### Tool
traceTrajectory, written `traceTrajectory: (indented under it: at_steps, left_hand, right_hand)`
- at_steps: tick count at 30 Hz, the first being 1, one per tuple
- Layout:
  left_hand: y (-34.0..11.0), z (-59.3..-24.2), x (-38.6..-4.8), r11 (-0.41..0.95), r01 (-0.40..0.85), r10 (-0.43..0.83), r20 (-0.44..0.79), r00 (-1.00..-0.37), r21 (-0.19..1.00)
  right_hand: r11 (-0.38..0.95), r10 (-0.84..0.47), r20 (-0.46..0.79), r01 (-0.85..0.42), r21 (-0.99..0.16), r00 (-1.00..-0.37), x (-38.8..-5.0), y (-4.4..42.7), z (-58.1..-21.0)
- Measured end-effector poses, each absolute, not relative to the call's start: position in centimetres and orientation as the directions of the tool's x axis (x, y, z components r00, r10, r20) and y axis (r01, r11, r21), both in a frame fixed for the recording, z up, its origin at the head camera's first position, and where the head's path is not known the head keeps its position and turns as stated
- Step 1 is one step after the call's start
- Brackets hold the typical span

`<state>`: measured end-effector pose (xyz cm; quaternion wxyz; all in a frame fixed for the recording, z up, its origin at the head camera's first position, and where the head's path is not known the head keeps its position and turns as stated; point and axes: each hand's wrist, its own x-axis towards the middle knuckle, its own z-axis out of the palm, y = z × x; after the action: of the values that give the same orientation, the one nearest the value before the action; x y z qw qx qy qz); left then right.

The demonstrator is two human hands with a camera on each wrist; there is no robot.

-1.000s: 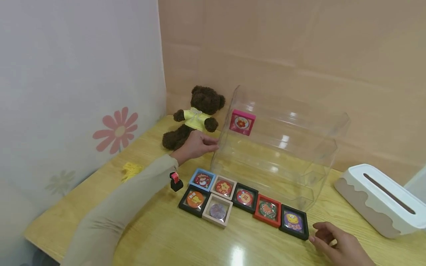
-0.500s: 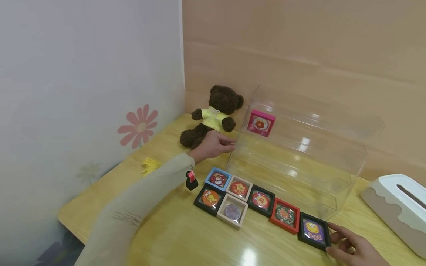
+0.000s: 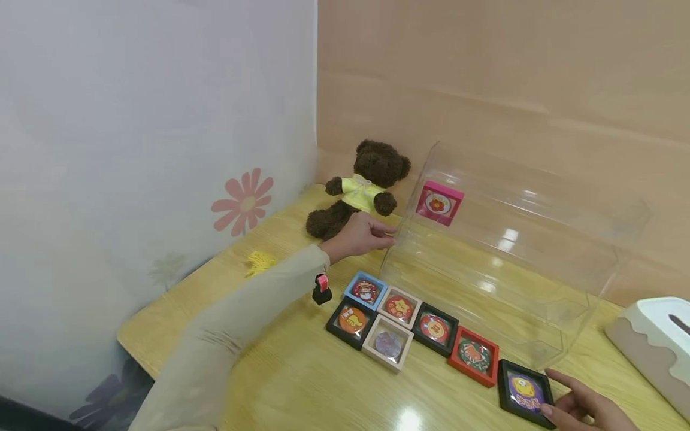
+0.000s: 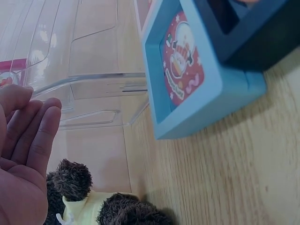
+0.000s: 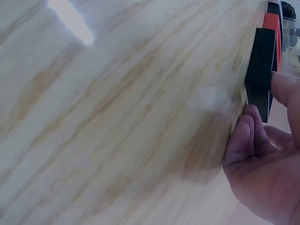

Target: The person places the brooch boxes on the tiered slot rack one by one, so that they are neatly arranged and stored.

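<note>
1. The left arm [image 3: 215,341], in a beige sleeve, reaches forward to the left side of the clear rack [image 3: 474,242], creased at the bend.
2. The left wrist [image 3: 334,250] shows bare beyond the cuff, and the left hand [image 3: 360,235] pinches the clear rack's left edge.
3. The left wrist view shows that hand's palm, its lower fingers [image 4: 44,133] lying close together.
4. The right hand [image 3: 587,406] sits just in front of the clear rack's right end, thumb and forefinger parted, the other fingers curled inward.
</note>
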<state>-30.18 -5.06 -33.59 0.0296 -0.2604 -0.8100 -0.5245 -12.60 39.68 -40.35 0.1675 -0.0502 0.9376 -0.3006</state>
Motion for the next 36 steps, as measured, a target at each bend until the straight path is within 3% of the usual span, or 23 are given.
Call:
traceTrajectory:
  at_steps: [5,10,16,26,36]
  left_hand:
    - [-7.8,-33.5,-29.0,0.366,0.396,0.319,0.286,-0.904,0.842]
    - [-9.2,-33.4,-28.3,0.376,0.35,0.303,0.243,-0.921,0.858]
    - [-9.2,-33.6,-28.5,0.376,0.38,0.331,0.26,-0.907,0.845]
    - [-9.4,-33.7,-28.7,0.347,0.367,0.335,0.252,-0.908,0.863]
    - [-9.9,-33.7,-28.1,0.363,0.353,0.307,0.247,-0.919,0.862]
  right_hand:
    - [0.676,-0.47,-0.072,-0.307,-0.67,-0.88,-13.1,37.6,-39.8]
    - [0.579,-0.57,0.061,-0.453,-0.678,-0.819,-13.4,36.5,-39.8]
    - [0.534,-0.589,0.109,-0.487,-0.691,-0.801,-13.2,36.7,-39.8]
    - [0.557,-0.454,0.207,-0.457,-0.694,-0.867,-12.3,36.7,-38.8]
    - [0.519,-0.381,0.295,-0.467,-0.715,-0.876,-12.9,36.6,-34.4]
